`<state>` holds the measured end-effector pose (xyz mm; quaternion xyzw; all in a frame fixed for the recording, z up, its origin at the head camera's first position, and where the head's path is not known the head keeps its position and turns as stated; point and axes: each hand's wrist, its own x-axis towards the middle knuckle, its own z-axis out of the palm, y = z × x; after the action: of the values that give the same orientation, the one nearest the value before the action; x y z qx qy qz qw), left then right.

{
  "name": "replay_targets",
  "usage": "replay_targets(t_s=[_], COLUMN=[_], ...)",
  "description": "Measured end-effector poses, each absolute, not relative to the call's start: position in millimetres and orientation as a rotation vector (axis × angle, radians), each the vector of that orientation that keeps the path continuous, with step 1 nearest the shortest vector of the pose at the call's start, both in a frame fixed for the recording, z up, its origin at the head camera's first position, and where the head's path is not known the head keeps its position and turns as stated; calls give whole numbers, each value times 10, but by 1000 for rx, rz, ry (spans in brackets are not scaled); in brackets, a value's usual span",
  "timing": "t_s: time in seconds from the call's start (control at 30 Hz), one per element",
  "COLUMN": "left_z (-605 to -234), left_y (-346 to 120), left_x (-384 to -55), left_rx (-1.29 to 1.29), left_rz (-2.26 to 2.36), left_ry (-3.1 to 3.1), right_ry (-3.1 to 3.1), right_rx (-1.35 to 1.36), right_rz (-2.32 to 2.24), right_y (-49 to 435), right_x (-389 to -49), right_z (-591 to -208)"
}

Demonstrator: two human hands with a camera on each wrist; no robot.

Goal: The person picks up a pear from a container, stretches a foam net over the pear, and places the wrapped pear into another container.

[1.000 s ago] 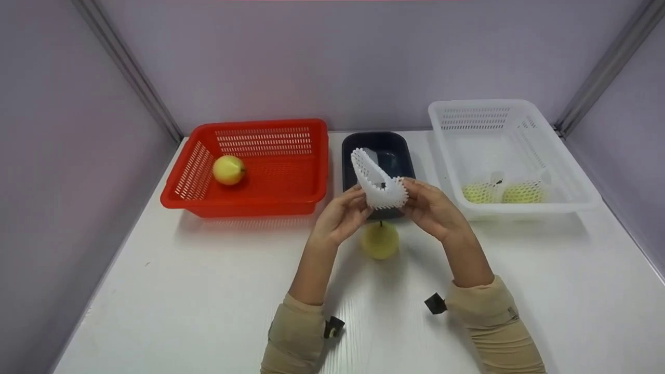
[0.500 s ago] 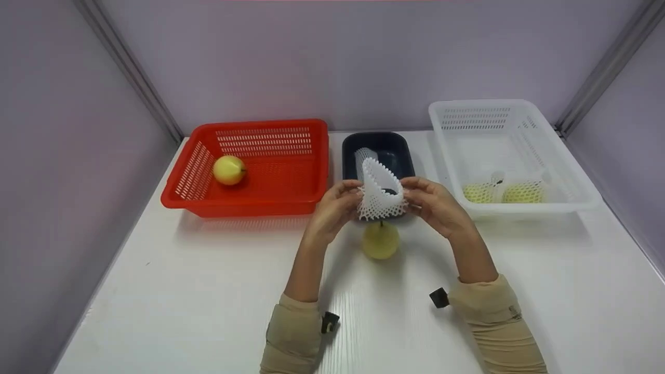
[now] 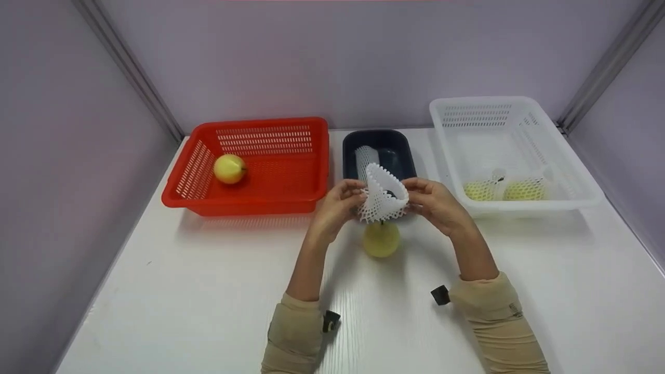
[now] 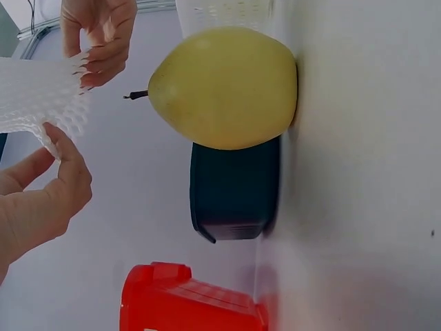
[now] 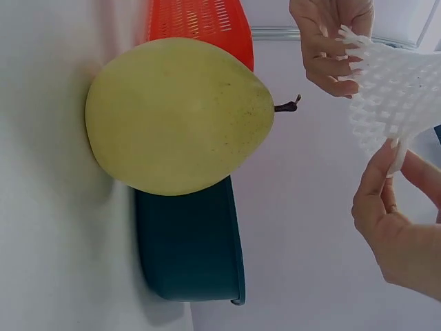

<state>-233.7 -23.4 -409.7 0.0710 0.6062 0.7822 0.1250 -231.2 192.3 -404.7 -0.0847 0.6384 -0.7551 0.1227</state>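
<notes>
A white foam fruit net is stretched between both hands, its upper mouth spread wide. My left hand pinches its left edge between thumb and fingers; my right hand pinches the right edge. Directly below, a yellow pear stands upright on the table with its stem up, apart from the net. In the left wrist view the pear shows its stem pointing toward the net. The right wrist view has the same pear beside the net.
A red basket at the left holds one bare pear. Behind the hands, a dark blue bin contains another foam net. At the right, a white basket holds two netted pears. Walls enclose the table.
The net has come from a tilted pose to hang more upright over the pear, its mouth opened wider. Both hands have spread slightly apart. The pear has stayed put.
</notes>
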Motion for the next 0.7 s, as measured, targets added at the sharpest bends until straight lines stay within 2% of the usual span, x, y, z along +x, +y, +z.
replay_targets(t_s=[0.4,0.7], left_z=[-4199,-4256], left_y=[-222,-162], left_x=[-2353,-2344], left_rx=[397,424], left_rz=[1744,1403], left_ry=[2382,2537], right_ry=[2286,2349], right_rx=[-318,-356], right_rz=[-1719,-1537], right_y=[1918,1919], right_x=[-2364,-2414], right_z=[-4174,-4283])
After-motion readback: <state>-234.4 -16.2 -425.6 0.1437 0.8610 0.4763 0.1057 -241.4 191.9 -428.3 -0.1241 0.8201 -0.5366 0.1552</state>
